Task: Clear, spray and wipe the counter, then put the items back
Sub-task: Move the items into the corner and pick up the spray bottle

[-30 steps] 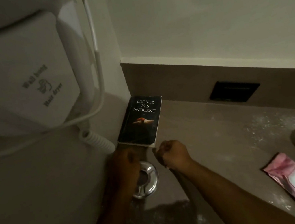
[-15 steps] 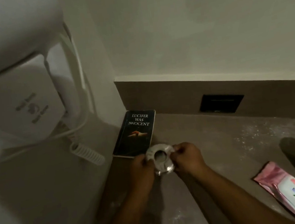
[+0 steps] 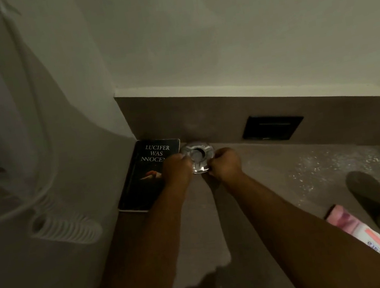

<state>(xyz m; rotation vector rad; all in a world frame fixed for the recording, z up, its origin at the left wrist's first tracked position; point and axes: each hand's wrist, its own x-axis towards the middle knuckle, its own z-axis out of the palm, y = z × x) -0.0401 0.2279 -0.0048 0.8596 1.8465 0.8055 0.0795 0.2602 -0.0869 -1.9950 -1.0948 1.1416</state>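
Between the two hands sits a shiny round metal ashtray [image 3: 198,156], pinched from both sides: left hand [image 3: 177,170] clamped on its 9 o'clock edge, right hand [image 3: 225,165] curled tight on the 3 o'clock edge. Can't tell if it's resting on the counter [image 3: 262,182] or lifted a bit off it, too dim. It's right up near the back wall, at about 12 o'clock from the forearms.

Just beside the ashtray at 9 o'clock lies a black paperback [image 3: 148,174], flat on the counter, tucked into the corner. White cover text reads "LUCIFER WAS INNOCEN...", the last bit hidden by the left hand. Small reddish picture under the title.

Off at 4 o'clock, near the frame edge, a pink wipes pack [image 3: 368,238] with a white flap; there's blue lettering on it but it's cut off and I can't read it. A dark blurry shape [image 3: 371,194] sits just above it, no clue what that is.

Counter is brownish-grey stone, with white powdery specks [image 3: 333,165] scattered around 2 o'clock. Matching low backsplash with a black rectangular plate [image 3: 272,127] set in it at 1 o'clock. Plain pale wall above. At 8 o'clock a white coiled cord [image 3: 66,228] hangs against the side wall, all blurred.
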